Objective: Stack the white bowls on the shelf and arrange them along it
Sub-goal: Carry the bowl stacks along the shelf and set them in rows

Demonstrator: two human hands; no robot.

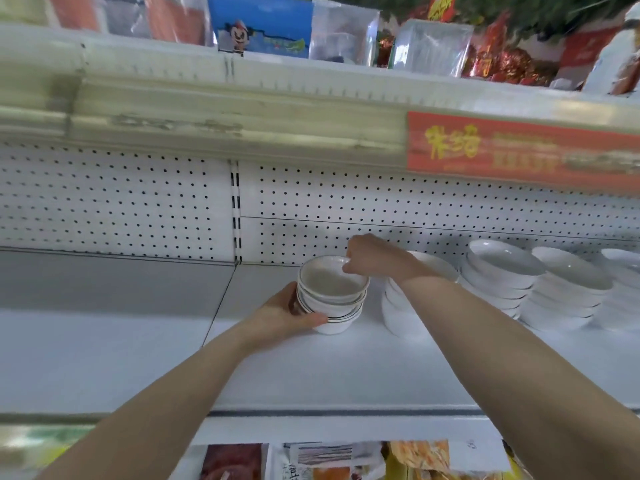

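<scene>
Your left hand (277,315) grips the left side of the small bowl stack (337,322), fingers curled round its lower bowls. Your right hand (372,259) pinches the far right rim of the top bowl (329,282), which sits nested in the stack. The stack rests on the white shelf (311,368), just left of the neighbouring bowl stacks (498,275) lined up rightward along the pegboard back panel (346,199).

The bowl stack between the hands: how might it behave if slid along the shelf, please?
The bowl stack looks glazed, so likely rigid, chippable. Tall over a narrow foot, it may tip; the left hand grips it.
</scene>
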